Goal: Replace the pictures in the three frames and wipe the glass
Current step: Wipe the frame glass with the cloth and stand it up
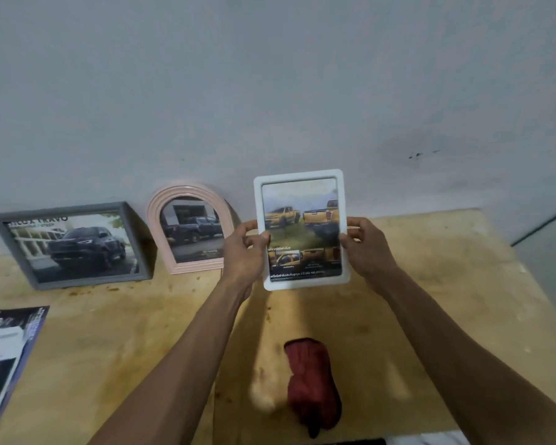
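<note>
I hold a white rectangular frame (pixel 302 229) upright above the table, its picture of yellow pickup trucks facing me. My left hand (pixel 243 248) grips its left edge and my right hand (pixel 365 247) grips its right edge. A grey rectangular frame (pixel 73 244) with a dark truck picture leans on the wall at the left. Beside it stands a pink arched frame (pixel 190 226) with another dark truck picture. A crumpled red cloth (pixel 312 383) lies on the table below the white frame, between my forearms.
The wooden table (pixel 446 300) runs up to a pale grey wall (pixel 270 91). Printed car brochure pages (pixel 4 358) lie at the table's front left edge. The table's right edge slants down at the far right.
</note>
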Demonstrator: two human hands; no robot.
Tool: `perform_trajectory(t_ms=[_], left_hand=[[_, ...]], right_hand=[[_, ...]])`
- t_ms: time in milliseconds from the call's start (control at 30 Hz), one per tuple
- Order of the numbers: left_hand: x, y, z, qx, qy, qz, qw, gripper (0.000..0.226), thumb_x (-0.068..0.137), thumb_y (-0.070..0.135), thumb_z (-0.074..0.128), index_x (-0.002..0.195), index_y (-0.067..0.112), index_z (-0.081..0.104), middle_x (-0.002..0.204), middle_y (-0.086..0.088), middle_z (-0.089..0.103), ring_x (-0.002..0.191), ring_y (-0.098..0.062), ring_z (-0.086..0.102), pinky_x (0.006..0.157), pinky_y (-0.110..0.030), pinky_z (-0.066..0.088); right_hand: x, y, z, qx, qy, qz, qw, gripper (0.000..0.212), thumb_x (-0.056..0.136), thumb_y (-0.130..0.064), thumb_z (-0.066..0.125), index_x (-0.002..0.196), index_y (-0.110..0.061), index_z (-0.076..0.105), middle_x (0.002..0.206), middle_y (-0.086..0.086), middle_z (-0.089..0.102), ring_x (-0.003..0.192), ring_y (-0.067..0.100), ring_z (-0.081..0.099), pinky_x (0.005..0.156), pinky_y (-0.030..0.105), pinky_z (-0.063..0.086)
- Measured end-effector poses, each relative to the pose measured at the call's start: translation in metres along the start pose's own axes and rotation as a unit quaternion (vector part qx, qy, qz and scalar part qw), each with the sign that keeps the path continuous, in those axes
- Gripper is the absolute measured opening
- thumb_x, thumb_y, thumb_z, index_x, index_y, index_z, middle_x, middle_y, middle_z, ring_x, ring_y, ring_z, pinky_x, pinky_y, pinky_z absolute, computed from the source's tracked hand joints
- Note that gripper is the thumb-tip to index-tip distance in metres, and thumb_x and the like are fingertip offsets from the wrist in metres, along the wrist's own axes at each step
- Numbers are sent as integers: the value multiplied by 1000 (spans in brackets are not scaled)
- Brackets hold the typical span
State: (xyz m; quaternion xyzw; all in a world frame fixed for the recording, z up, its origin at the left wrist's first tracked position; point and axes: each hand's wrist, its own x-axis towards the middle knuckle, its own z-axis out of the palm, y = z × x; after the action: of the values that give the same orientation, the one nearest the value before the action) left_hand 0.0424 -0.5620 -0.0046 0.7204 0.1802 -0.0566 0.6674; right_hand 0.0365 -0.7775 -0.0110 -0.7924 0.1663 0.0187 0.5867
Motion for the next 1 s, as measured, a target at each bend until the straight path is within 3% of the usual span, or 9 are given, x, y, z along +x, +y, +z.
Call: perform_trajectory(t_ms=[100, 167, 233, 333, 467, 567, 867, 1000], left_hand=[[23, -9, 18, 17, 41, 2, 999, 20, 99, 10, 59, 116, 19, 58, 93, -6, 67, 79, -13, 66, 67, -28, 58], [34, -15, 23, 27, 64, 6, 998, 21, 98, 8, 59, 114, 22, 56, 90, 2, 64, 78, -4, 62, 57, -12, 50], [47, -19, 28, 40, 78, 2, 996, 22, 98, 7, 58, 113, 23, 56, 92, 5, 64, 80, -4, 61, 54, -8, 47], [66, -27, 31, 61, 87, -8, 994, 21, 99, 6, 56, 112, 22, 57, 100, 0, 66, 87, -11, 63, 63, -16, 50], [89, -43, 33, 59, 90, -19, 994, 22, 99, 6, 55, 116, 20, 59, 110, -2, 68, 103, -21, 66, 85, -38, 59], [98, -52, 35, 72, 85, -18, 994, 23, 99, 8, 57, 117, 21, 59, 106, 8, 64, 108, -23, 63, 91, -48, 58], [115, -53, 49, 98, 65, 18, 993, 23, 99, 4, 54, 118, 17, 55, 103, 6, 62, 102, -16, 62, 92, -46, 57], [125, -56, 45, 138, -3, 6, 990, 25, 102, 8, 50, 124, 18, 53, 106, 5, 65, 100, -14, 64, 94, -46, 56]], right_hand=[[31, 14, 0, -32, -27, 7, 999, 27, 95, -9, 57, 121, -18, 55, 116, 1, 64, 105, 20, 62, 89, 45, 56], [44, 19, 6, -51, -32, 2, 998, 29, 95, -9, 58, 123, -14, 55, 118, 3, 65, 107, 21, 62, 90, 43, 55], [59, 25, 12, -66, -28, -7, 997, 28, 94, -9, 58, 123, -12, 54, 119, 3, 64, 108, 20, 62, 87, 34, 55], [75, 33, 25, -67, -30, 1, 997, 28, 96, -8, 56, 123, -11, 52, 120, 5, 61, 106, 17, 58, 80, 24, 48], [95, 46, 39, -89, -27, -6, 996, 26, 96, -10, 55, 122, -13, 50, 117, 6, 64, 102, 19, 60, 82, 28, 47], [106, 53, 44, -114, -17, -21, 993, 25, 96, -10, 53, 120, -12, 49, 110, 6, 64, 95, 21, 59, 81, 32, 48], [128, 62, 46, -140, -17, -25, 990, 24, 96, -8, 49, 119, -7, 49, 100, 6, 62, 90, 27, 59, 74, 31, 45], [135, 60, 44, -139, -50, -13, 989, 22, 98, -9, 47, 120, -7, 48, 99, 5, 58, 89, 24, 56, 76, 34, 46]])
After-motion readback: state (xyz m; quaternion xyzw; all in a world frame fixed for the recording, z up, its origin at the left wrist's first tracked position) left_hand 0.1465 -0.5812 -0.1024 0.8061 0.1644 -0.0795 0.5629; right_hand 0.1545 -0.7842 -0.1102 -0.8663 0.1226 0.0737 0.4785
